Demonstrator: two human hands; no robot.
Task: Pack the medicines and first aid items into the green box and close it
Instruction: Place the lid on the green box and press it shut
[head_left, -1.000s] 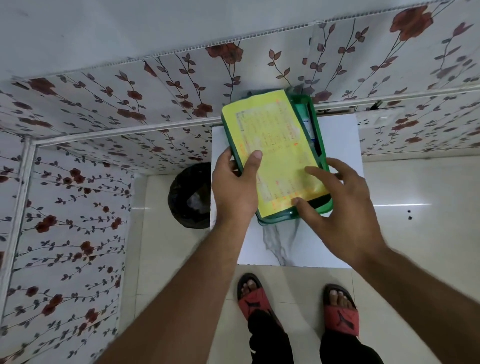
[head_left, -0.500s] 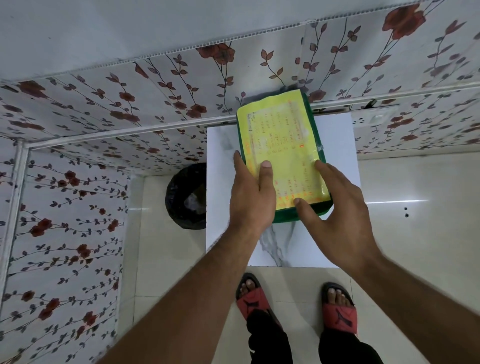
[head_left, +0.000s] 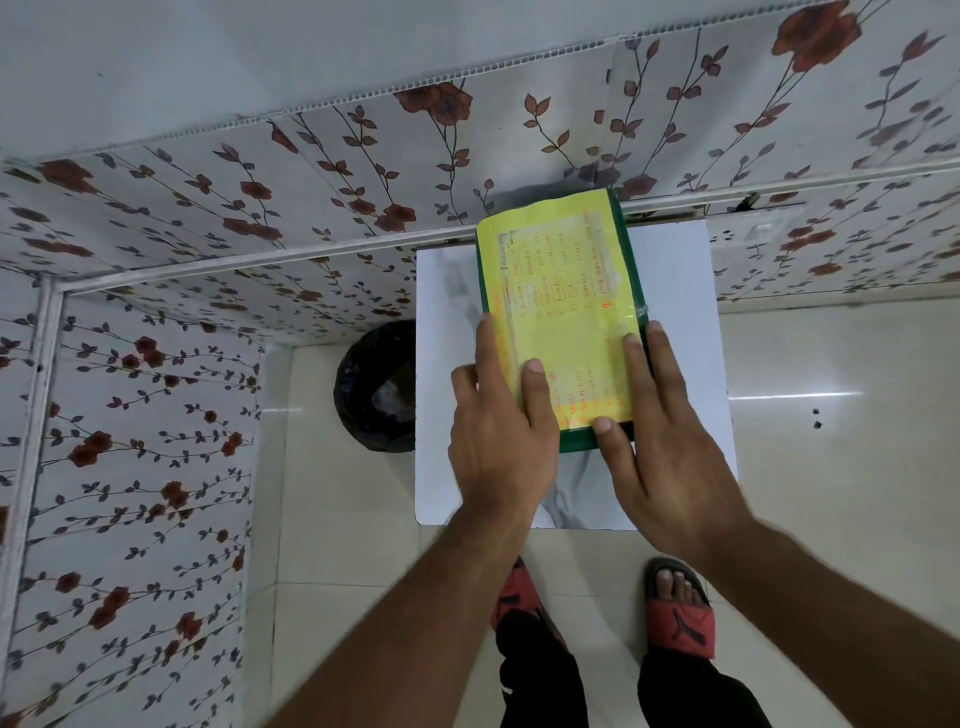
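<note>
- Pressing the lid shut is the step in hand: the flat green plastic box (head_left: 597, 439), its lid covered by a yellow handwritten paper label (head_left: 563, 306), lies on the small white marble-patterned table (head_left: 675, 364), its far end near the flowered wall.
- The left hand (head_left: 496, 441) lies flat on the lid's near left part, fingers spread, gripping nothing.
- The right hand (head_left: 670, 457) rests open along the right edge, thumb on the near corner.
- To do it well, I judge, push down evenly on both near corners and check that no gap shows along the rim.
- No loose medicines are visible on the table.
</note>
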